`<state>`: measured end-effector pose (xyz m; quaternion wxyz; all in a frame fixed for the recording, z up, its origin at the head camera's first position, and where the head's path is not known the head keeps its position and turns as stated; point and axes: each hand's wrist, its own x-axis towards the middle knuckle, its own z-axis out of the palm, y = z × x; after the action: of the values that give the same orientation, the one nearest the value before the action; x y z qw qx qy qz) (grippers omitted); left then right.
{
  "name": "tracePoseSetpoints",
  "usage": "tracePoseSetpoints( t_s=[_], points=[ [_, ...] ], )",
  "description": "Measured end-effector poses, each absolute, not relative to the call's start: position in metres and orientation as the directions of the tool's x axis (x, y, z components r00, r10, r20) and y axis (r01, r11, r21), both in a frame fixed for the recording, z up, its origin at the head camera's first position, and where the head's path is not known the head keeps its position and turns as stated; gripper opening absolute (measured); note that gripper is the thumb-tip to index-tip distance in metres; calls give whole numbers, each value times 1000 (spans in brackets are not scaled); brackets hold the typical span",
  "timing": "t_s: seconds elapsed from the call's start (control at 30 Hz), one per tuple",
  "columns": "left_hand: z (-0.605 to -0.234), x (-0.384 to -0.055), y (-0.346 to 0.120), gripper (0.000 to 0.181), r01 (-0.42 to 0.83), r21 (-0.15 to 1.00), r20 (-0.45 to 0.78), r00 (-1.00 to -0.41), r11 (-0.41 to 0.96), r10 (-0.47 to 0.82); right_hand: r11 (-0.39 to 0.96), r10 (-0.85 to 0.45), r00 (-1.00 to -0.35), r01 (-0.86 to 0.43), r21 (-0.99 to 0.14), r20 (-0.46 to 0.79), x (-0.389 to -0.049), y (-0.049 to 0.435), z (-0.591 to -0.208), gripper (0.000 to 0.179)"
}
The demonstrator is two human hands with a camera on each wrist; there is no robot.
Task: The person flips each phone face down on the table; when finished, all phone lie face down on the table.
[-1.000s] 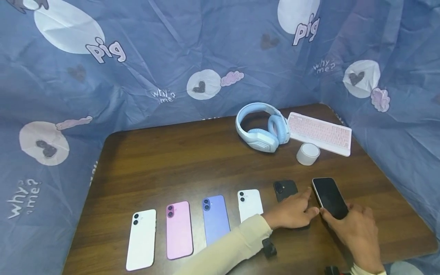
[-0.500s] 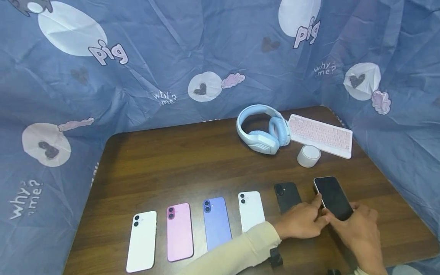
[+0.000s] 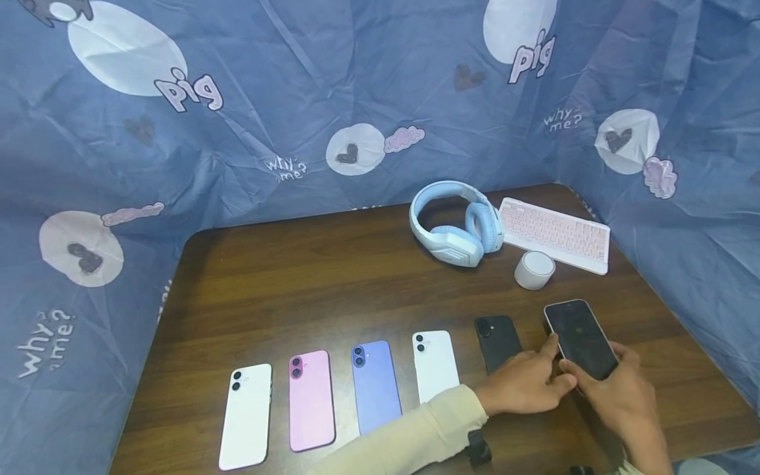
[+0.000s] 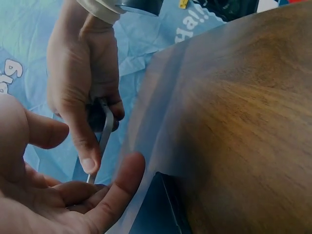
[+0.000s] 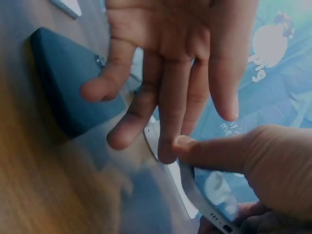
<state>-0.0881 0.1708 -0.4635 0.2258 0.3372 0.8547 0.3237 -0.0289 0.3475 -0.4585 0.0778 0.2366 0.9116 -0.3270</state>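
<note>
A smartphone [image 3: 580, 338] with a dark screen facing up is at the table's right side. My right hand [image 3: 626, 399] grips its near end, thumb along the left edge and fingers round the right. My left hand [image 3: 522, 388] touches the phone's left edge with its index finger. In the right wrist view, the fingers of my left hand [image 5: 168, 44] hang loosely apart, one meeting the right thumb at the phone's edge [image 5: 200, 195]. Beneath my left hand lies a black phone [image 3: 497, 342], camera side up, its near part hidden.
To the left lie a white phone [image 3: 435, 364], a blue-purple phone [image 3: 376, 386], a pink phone [image 3: 311, 401] and another white phone [image 3: 245, 419], all backs up. Behind stand light-blue headphones [image 3: 454, 247], a pink-and-white keyboard [image 3: 555, 234] and a white cylinder [image 3: 534, 270]. Patterned cloth [image 3: 237, 132] surrounds the table.
The dark-screened smartphone has shifted slightly right with my right hand. My left hand has slid right and nearer, uncovering more of the black phone, and its index finger has come to the smartphone's edge.
</note>
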Motion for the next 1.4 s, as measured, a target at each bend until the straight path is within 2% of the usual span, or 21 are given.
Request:
tracePoseSetpoints(
  t_s=[0.17, 0.33, 0.57, 0.93, 1.17, 1.27, 1.4],
  points=[
    [-462, -90, 173, 77, 395, 751, -153, -676, 530, 720, 713, 357, -903, 429, -555, -239, -27, 349, -454, 108],
    [-461, -91, 173, 77, 358, 764, -184, -677, 537, 713, 695, 376, -900, 432, -575, -221, -26, 347, -451, 92],
    [-461, -91, 175, 73, 334, 789, -188, -668, 516, 720, 703, 407, -909, 375, -605, -90, -22, 337, -449, 66],
    [-455, -95, 178, 65, 313, 827, -193, -621, 466, 759, 771, 352, -935, 265, -579, 41, -17, 328, -451, 54],
    [-452, -95, 178, 58, 111, 930, -211, -622, 351, 754, 807, 291, -952, 190, -558, 97, -15, 326, -454, 48],
    [-452, -96, 177, 47, 70, 956, -177, -639, 285, 749, 839, 246, -950, 109, -533, 192, -16, 325, -457, 52],
    [-454, -97, 178, 32, 48, 976, -122, -690, 213, 713, 878, 194, -920, 9, -479, 339, -17, 321, -461, 55]
  ],
)
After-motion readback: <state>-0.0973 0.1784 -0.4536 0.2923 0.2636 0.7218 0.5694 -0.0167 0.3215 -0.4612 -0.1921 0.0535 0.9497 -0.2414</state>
